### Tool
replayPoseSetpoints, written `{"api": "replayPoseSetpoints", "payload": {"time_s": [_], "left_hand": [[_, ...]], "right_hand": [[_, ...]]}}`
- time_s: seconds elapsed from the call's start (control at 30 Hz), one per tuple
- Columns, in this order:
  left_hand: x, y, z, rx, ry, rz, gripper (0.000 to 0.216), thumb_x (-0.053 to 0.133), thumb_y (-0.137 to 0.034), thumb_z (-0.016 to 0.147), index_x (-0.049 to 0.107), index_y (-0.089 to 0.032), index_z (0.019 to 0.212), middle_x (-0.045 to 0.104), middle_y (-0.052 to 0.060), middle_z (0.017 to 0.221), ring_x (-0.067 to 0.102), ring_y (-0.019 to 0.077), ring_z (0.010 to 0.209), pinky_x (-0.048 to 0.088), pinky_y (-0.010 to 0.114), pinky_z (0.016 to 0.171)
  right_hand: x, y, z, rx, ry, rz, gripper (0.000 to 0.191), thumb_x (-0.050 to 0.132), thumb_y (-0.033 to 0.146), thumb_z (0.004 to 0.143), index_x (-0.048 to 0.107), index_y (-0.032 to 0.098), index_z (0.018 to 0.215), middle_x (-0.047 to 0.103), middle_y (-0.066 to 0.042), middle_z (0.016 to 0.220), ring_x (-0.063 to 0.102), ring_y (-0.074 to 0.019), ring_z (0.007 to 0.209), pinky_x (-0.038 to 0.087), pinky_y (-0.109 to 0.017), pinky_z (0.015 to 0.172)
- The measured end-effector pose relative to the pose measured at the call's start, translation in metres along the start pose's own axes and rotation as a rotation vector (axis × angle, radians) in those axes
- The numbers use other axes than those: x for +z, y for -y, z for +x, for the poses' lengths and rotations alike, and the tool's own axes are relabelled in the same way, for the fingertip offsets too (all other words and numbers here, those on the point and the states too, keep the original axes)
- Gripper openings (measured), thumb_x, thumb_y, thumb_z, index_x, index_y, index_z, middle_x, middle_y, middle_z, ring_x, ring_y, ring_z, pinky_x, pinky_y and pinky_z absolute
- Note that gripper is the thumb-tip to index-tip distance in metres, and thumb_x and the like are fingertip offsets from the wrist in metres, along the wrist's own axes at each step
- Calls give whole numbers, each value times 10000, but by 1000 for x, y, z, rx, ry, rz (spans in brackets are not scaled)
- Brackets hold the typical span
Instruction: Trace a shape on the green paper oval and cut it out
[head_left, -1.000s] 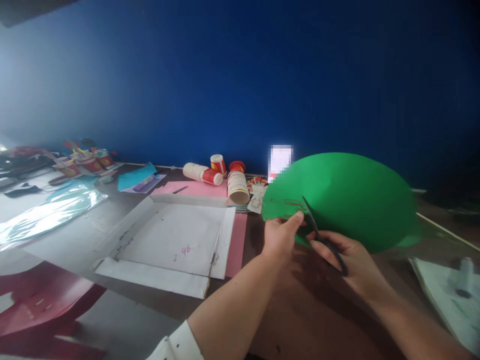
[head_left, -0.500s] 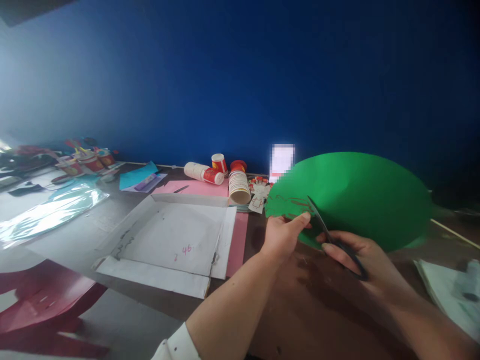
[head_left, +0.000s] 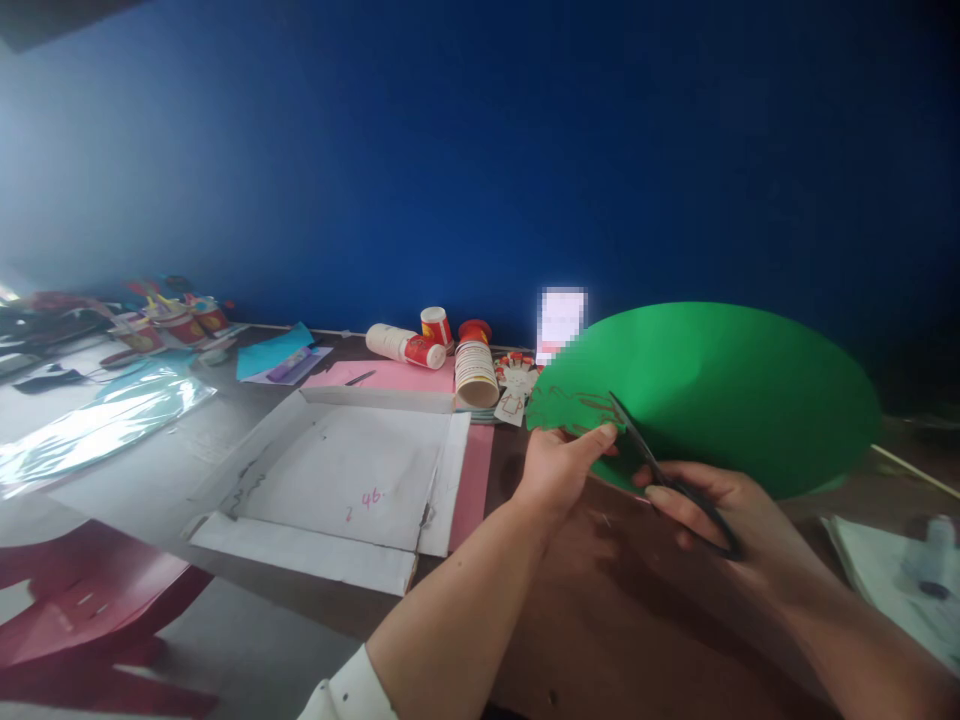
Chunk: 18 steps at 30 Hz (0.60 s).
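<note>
A large sheet of green paper (head_left: 735,390) is held up off the table, with brown drawn lines near its left end. My left hand (head_left: 559,465) pinches its lower left edge, thumb on top. My right hand (head_left: 701,510) grips black-handled scissors (head_left: 636,435), whose blades point up and left across the paper beside the drawn lines. Whether the blades are fully closed is hard to make out. A white paper cutout (head_left: 516,388) with drawn lines lies just beyond the sheet's left end.
An open white box lid (head_left: 337,475) lies left of my arm, over pink paper (head_left: 472,490). Paper cups (head_left: 476,375) stand and lie behind it. Dark red paper (head_left: 97,600) is at lower left. A clear bottle (head_left: 936,560) lies on white sheets at right.
The green sheet's right end has swung slightly further right. The scissors and both hands have barely shifted; the grip of each hand stays the same.
</note>
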<state>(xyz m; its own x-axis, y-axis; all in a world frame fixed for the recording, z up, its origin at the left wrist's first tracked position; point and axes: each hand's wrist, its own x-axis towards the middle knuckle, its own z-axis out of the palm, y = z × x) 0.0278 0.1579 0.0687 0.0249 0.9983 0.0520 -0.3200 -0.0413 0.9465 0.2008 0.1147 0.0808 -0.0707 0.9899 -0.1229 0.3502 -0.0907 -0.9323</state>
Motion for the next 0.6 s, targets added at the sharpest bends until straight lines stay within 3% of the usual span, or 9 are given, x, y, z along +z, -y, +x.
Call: {"api": "replayPoseSetpoints", "payload": {"time_s": [0.33, 0.6], "left_hand": [[-3, 1, 3, 25, 41, -24, 321, 804, -460, 678, 683, -173, 598, 640, 20, 628, 545, 136, 609, 437, 291, 661], [-6, -4, 3, 15, 86, -6, 319, 804, -455, 674, 684, -166, 613, 651, 31, 654, 555, 138, 628, 436, 292, 671]], "right_hand": [[-7, -13, 8, -17, 37, -23, 519, 767, 645, 723, 769, 200, 989, 551, 41, 611, 466, -79, 485, 376, -214, 453], [-8, -8, 6, 5, 55, 7, 522, 779, 652, 685, 782, 205, 955, 522, 49, 584, 448, -80, 471, 380, -219, 444]]}}
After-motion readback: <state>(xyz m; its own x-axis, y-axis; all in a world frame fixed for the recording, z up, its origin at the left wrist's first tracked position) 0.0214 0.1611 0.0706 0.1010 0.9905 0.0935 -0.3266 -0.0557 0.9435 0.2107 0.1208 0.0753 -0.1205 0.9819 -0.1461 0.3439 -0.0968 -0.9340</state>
